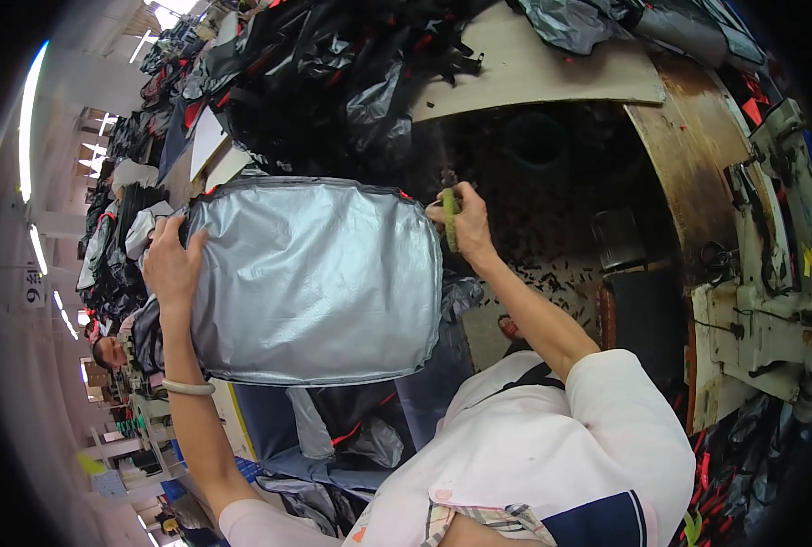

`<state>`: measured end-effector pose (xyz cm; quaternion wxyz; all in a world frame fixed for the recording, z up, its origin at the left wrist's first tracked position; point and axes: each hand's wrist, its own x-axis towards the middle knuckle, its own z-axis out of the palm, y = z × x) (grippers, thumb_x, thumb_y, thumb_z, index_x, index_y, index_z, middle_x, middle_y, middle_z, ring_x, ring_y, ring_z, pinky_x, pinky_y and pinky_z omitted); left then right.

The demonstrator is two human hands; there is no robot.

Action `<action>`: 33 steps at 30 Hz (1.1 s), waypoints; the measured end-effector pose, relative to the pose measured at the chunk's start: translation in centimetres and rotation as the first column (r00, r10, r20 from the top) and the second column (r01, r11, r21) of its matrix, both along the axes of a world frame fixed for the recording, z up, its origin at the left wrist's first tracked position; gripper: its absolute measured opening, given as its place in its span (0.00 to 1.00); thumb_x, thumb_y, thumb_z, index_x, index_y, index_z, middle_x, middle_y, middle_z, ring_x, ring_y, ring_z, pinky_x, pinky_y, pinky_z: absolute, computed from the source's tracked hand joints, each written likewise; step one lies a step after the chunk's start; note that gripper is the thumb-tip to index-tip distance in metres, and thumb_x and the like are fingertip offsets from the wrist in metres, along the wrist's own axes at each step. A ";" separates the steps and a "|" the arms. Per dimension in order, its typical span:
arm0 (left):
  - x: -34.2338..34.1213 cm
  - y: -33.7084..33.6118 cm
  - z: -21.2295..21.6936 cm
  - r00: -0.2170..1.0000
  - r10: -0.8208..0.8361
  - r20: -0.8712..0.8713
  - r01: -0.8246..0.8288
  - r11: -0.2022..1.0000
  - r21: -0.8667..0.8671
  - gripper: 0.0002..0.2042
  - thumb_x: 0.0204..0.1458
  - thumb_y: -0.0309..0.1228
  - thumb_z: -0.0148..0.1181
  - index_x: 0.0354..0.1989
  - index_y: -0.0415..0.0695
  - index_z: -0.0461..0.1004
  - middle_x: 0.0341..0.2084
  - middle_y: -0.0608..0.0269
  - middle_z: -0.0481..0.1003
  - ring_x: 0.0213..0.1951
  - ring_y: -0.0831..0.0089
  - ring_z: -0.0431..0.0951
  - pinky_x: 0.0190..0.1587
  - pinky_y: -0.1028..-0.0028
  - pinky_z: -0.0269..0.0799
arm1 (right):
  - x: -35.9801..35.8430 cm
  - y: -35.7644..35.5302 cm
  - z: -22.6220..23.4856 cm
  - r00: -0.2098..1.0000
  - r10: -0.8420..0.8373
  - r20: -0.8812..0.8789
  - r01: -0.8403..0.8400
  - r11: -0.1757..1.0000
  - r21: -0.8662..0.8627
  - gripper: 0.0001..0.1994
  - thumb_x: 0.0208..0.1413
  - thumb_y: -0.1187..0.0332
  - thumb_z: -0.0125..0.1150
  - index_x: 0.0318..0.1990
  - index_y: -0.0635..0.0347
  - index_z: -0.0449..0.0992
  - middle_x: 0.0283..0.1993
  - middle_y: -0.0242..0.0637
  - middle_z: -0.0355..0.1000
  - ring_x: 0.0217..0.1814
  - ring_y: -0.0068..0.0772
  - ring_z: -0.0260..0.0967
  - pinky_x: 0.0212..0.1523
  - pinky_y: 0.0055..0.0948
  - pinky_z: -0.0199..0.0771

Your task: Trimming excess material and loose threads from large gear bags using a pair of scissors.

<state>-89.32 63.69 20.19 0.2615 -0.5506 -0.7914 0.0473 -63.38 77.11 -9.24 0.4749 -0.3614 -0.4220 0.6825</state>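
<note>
A large silver sewn bag piece, rounded at the corners and edged in dark trim, spreads out in front of me. My left hand, with a pale bangle on its wrist, grips the piece's left edge, some of its fingers hidden behind it. At the upper right corner, my right hand is closed around yellow-green-handled thread snips whose dark tip points away from me. The right fingertips are close to the dark edge; whether they also pinch it, I cannot tell.
Black, silver and red fabric pieces heap up beyond the bag piece. A blue cloth-lined bin holding more pieces is below it. Wooden tabletops curve around the far right, with a sewing machine there. Another person is far left.
</note>
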 end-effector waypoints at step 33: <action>-1.4 -2.4 -1.1 0.981 -0.180 0.064 0.166 0.969 0.185 0.10 0.47 0.31 0.57 0.28 0.34 0.70 0.28 0.55 0.71 0.32 0.57 0.71 0.35 0.67 0.64 | 7.0 -1.9 -2.8 0.546 0.078 0.834 -0.416 0.889 0.189 0.15 0.40 0.64 0.63 0.30 0.67 0.68 0.26 0.52 0.69 0.32 0.56 0.67 0.32 0.44 0.65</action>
